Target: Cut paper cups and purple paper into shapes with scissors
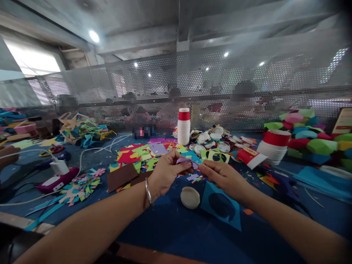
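Observation:
Between my two hands is a small strip of purple paper (181,160), slightly curved. My left hand (167,170), with a silver bangle on the wrist, pinches it between thumb and fingers. My right hand (217,174) has its fingertips closed at the strip's right end; exactly what they grip is hard to make out. Below the hands a round whitish lid-like disc (190,197) lies on the table. Beside it is a blue paper sheet (235,214) with a round hole cut out.
Paper scraps (132,156) and brown card (122,177) lie ahead. White cups (183,132) stand stacked behind them, with another cup stack (273,146) at right. A glue gun (283,183) lies right; a purple power strip (59,180) with cables lies left. Another person's hand (8,156) shows at far left.

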A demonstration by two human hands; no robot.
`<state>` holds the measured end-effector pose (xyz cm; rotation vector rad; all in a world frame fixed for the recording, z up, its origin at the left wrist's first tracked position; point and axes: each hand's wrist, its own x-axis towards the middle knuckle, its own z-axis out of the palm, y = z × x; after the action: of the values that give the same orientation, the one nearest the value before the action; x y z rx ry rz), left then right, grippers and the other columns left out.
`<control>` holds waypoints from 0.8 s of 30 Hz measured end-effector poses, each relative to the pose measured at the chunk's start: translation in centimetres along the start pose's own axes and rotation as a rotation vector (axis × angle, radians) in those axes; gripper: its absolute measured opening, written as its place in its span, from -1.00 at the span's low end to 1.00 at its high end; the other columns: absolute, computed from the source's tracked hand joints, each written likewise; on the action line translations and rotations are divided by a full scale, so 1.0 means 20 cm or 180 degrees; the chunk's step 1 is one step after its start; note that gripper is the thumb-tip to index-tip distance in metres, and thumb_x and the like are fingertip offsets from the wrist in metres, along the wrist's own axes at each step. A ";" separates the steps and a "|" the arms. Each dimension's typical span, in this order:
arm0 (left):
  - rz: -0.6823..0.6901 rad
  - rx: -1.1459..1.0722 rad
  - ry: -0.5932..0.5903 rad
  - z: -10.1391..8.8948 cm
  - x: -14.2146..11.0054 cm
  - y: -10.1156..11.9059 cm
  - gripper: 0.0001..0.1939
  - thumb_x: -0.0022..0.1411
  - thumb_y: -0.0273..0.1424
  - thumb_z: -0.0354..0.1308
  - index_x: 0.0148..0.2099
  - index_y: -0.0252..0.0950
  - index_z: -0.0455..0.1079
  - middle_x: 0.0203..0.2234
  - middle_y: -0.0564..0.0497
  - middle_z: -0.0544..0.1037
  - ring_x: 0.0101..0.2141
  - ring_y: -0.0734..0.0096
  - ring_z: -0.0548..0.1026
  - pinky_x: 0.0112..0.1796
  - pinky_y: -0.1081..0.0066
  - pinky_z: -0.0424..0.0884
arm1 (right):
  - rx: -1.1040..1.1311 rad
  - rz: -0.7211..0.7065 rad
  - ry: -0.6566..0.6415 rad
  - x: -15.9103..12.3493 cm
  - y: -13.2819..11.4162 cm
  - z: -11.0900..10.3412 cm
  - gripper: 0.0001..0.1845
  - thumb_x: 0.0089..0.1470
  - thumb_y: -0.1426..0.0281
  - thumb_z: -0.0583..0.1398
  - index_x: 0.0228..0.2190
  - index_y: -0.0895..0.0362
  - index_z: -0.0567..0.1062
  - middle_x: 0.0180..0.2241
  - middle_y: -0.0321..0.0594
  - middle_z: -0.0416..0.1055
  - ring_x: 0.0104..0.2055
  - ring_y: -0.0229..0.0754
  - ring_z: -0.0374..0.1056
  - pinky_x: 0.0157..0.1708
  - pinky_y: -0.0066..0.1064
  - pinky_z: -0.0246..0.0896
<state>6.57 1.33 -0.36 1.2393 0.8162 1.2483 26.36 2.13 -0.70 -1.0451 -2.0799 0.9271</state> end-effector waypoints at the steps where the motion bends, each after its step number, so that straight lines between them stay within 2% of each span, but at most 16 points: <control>1: -0.0023 0.0001 0.0014 0.00 0.00 0.00 -0.74 0.01 -0.39 0.38 -0.32 -0.33 0.35 -0.54 0.03 0.57 -0.47 0.47 0.52 -0.38 0.46 0.34 | 0.0050 0.0025 -0.0025 0.00 0.00 0.00 -0.52 0.25 -0.01 0.03 -0.52 0.08 0.20 -0.56 -0.41 -0.01 -0.55 -0.32 -0.06 -0.60 -0.45 -0.15; 5: -0.0081 -0.0057 0.0059 0.02 0.00 -0.01 -0.72 -0.02 -0.40 0.40 -0.36 -0.34 0.34 -0.54 0.03 0.57 -0.47 0.47 0.53 -0.39 0.48 0.34 | 0.0202 0.0164 -0.0091 0.00 0.00 0.01 -0.52 0.24 -0.03 0.02 -0.50 0.07 0.20 -0.58 -0.42 -0.03 -0.58 -0.33 -0.10 -0.63 -0.46 -0.20; 13: -0.0238 -0.0299 0.0062 0.07 -0.03 -0.04 -0.74 -0.03 -0.43 0.39 -0.39 -0.33 0.34 -0.54 0.05 0.55 -0.45 0.43 0.56 -0.39 0.47 0.35 | 0.0152 0.0134 -0.0024 0.00 -0.01 0.02 -0.52 0.23 -0.03 0.02 -0.50 0.08 0.27 -0.57 -0.39 0.05 -0.55 -0.30 -0.04 -0.60 -0.45 -0.16; 19: -0.0293 -0.0500 -0.0032 0.05 -0.03 -0.03 -0.74 0.01 -0.39 0.39 -0.32 -0.34 0.37 -0.45 0.01 0.57 -0.39 0.41 0.56 -0.31 0.41 0.40 | 0.0197 0.0154 0.0035 0.01 0.01 0.01 -0.53 0.23 -0.01 0.03 -0.51 0.08 0.24 -0.58 -0.42 0.02 -0.56 -0.32 -0.06 -0.58 -0.44 -0.17; 24: -0.0223 -0.0383 0.0146 0.04 -0.04 -0.02 -0.77 0.07 -0.39 0.34 -0.31 -0.34 0.35 -0.43 -0.02 0.57 -0.36 0.42 0.56 -0.32 0.45 0.39 | 0.0387 0.0324 0.0017 0.00 0.00 0.00 -0.54 0.21 -0.03 0.06 -0.50 0.07 0.22 -0.59 -0.45 -0.02 -0.59 -0.34 -0.10 -0.61 -0.45 -0.22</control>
<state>7.31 0.37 -0.62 1.0804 0.7991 1.2545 26.32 2.14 -0.72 -1.0958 -1.9547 1.0858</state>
